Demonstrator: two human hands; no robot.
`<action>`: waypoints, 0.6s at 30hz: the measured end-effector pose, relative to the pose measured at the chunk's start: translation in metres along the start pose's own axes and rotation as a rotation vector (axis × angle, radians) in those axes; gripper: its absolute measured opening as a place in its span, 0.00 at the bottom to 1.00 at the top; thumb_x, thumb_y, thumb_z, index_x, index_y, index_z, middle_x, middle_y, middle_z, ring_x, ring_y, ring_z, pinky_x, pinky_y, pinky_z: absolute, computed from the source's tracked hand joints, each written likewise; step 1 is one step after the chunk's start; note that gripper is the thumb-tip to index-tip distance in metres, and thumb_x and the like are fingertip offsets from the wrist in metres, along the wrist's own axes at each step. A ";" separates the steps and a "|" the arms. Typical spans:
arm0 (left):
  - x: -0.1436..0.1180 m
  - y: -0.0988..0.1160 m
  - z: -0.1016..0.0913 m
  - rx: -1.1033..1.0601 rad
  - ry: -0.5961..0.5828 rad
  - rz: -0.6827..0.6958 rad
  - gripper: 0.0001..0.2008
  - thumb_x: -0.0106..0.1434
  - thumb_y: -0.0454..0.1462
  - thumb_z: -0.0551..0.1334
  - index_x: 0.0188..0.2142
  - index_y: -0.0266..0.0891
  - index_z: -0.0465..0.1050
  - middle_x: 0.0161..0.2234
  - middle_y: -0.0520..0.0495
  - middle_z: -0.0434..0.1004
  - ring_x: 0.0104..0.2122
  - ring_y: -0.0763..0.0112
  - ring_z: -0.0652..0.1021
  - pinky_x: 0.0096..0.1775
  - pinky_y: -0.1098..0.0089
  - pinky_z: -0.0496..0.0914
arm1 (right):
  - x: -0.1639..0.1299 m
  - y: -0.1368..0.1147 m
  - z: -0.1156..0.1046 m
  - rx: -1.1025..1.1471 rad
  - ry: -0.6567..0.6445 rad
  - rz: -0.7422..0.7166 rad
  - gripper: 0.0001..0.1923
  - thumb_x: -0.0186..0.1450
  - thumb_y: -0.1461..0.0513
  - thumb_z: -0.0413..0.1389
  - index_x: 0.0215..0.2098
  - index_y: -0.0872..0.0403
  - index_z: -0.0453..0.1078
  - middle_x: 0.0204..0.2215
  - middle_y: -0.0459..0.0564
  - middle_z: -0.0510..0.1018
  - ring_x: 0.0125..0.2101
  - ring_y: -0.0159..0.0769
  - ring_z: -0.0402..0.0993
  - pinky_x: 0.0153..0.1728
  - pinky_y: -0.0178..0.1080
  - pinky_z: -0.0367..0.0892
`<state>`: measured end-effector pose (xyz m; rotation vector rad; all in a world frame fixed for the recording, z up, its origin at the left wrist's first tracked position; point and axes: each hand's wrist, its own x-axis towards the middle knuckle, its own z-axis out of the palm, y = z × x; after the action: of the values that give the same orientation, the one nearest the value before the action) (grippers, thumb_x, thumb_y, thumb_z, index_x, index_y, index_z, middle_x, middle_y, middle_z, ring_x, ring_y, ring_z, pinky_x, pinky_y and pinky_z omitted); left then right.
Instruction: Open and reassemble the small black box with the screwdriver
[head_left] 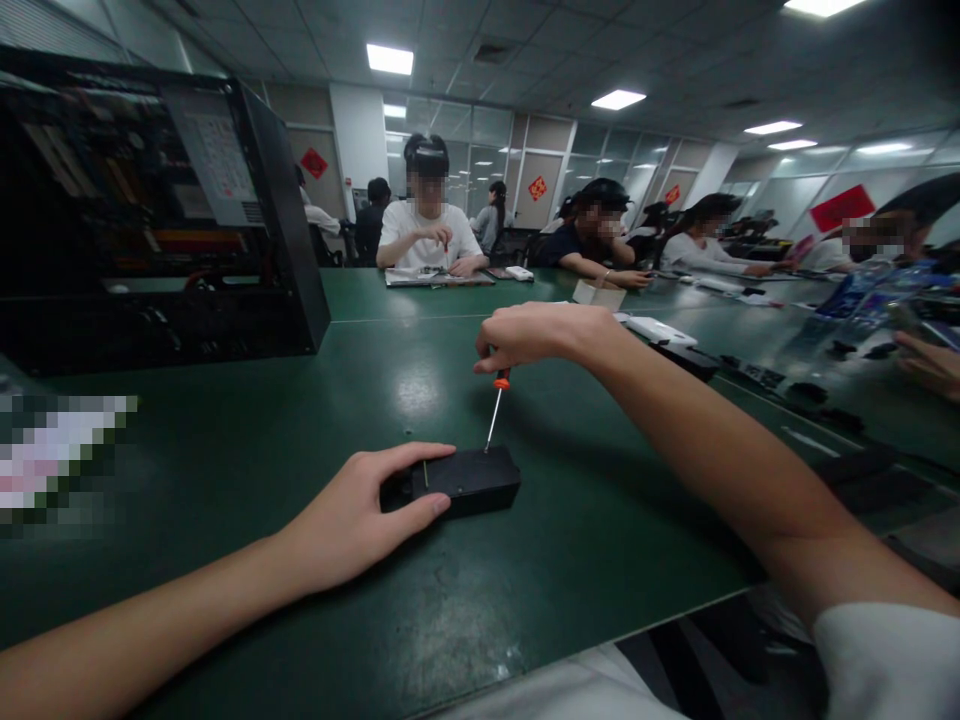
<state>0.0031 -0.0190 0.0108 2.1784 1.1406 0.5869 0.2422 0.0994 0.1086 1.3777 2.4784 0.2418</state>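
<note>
Left hand (360, 515) grips black box (465, 480); right hand (536, 335) clenches screwdriver (495, 408) above it.

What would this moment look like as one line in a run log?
left hand: steadies small black box | right hand: grips screwdriver, tip on box top | surface: green table | nearby: open computer case

The room is dim overall, lit from above by rectangular ceiling panels (389, 58) that burn out to plain white. One throws a pale glare patch on the green table (417, 390), just beyond the left hand (360, 515). Soft shadow pools under the right hand (536, 335). Edges bow outward, and far figures beyond both hands look soft.
</note>
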 end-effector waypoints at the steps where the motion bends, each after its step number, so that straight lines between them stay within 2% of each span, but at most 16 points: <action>1: 0.000 0.000 0.000 -0.002 -0.002 0.000 0.22 0.66 0.45 0.63 0.58 0.45 0.75 0.53 0.48 0.82 0.51 0.55 0.80 0.52 0.61 0.72 | 0.000 0.000 0.000 0.007 -0.004 -0.009 0.21 0.68 0.48 0.54 0.46 0.51 0.80 0.40 0.54 0.82 0.34 0.40 0.77 0.28 0.36 0.57; 5: 0.000 0.002 -0.001 -0.011 0.002 0.007 0.22 0.66 0.46 0.64 0.58 0.46 0.75 0.53 0.48 0.82 0.51 0.55 0.80 0.53 0.62 0.72 | -0.011 -0.002 -0.008 -0.038 0.111 -0.078 0.20 0.68 0.49 0.53 0.42 0.54 0.80 0.34 0.55 0.81 0.30 0.37 0.75 0.28 0.36 0.56; 8: 0.001 0.002 -0.001 -0.015 0.004 0.010 0.21 0.66 0.45 0.64 0.58 0.46 0.75 0.53 0.49 0.82 0.51 0.55 0.81 0.52 0.63 0.73 | -0.025 -0.011 -0.018 -0.129 0.312 -0.102 0.20 0.68 0.49 0.54 0.40 0.55 0.80 0.29 0.53 0.80 0.29 0.36 0.74 0.30 0.36 0.57; 10: 0.001 0.002 0.000 -0.016 0.002 0.006 0.22 0.66 0.45 0.64 0.58 0.45 0.75 0.53 0.49 0.82 0.51 0.55 0.81 0.51 0.64 0.73 | -0.038 -0.021 -0.024 -0.153 0.461 -0.129 0.19 0.68 0.50 0.55 0.41 0.55 0.80 0.29 0.51 0.79 0.33 0.39 0.74 0.34 0.37 0.59; 12: 0.001 0.001 0.000 -0.014 0.005 0.008 0.22 0.67 0.45 0.64 0.58 0.45 0.74 0.53 0.49 0.82 0.51 0.56 0.81 0.51 0.65 0.73 | -0.051 -0.031 -0.030 -0.130 0.550 -0.168 0.18 0.69 0.51 0.54 0.42 0.55 0.80 0.30 0.51 0.79 0.36 0.42 0.75 0.37 0.39 0.61; 15: 0.001 -0.001 0.001 -0.015 0.009 0.022 0.21 0.67 0.45 0.64 0.58 0.45 0.75 0.52 0.50 0.83 0.50 0.58 0.80 0.52 0.65 0.72 | -0.067 -0.042 -0.035 -0.050 0.561 -0.289 0.16 0.72 0.57 0.50 0.43 0.55 0.79 0.33 0.51 0.80 0.38 0.40 0.75 0.40 0.40 0.62; 18: 0.000 -0.003 0.002 -0.010 0.013 0.027 0.21 0.67 0.45 0.64 0.58 0.45 0.75 0.52 0.50 0.82 0.50 0.58 0.80 0.52 0.65 0.71 | -0.076 -0.043 -0.037 0.057 0.568 -0.438 0.18 0.73 0.64 0.46 0.52 0.55 0.75 0.42 0.52 0.80 0.41 0.36 0.74 0.43 0.39 0.63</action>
<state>0.0025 -0.0184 0.0077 2.1873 1.1139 0.6185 0.2332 0.0119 0.1446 0.8188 3.1916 0.5229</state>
